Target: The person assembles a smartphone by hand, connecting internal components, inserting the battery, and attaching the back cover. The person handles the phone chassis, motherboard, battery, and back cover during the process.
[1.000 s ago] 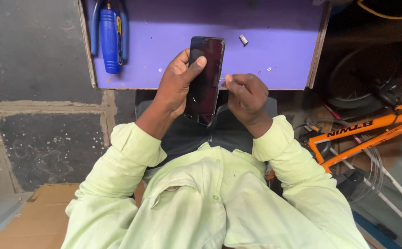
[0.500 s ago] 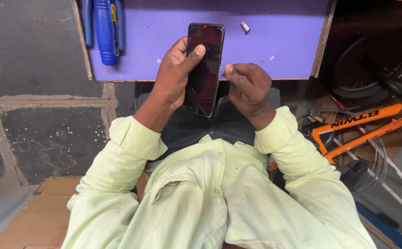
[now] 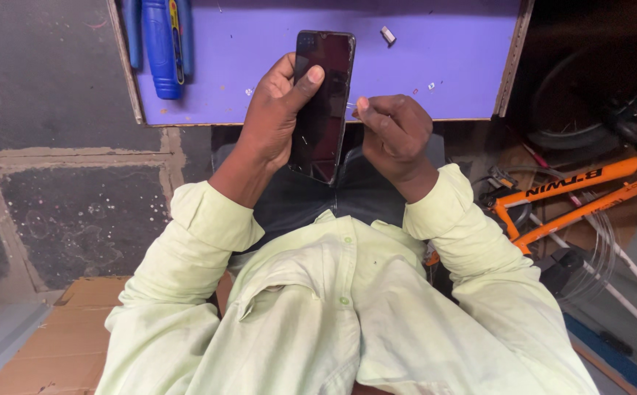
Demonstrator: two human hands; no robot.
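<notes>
While left hand [image 3: 271, 121] fingers grip dark phone [image 3: 322, 102], right hand [image 3: 395, 135] fingers pinched, purple tabletop [image 3: 443, 66], grey floor [image 3: 48, 110].

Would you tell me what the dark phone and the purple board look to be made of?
The phone, held in the left hand, looks like glossy black glass: it shows faint reflections. The purple board seems a matte laminate over wood or fibreboard, judging by its pale raw edge; the core is uncertain.
</notes>
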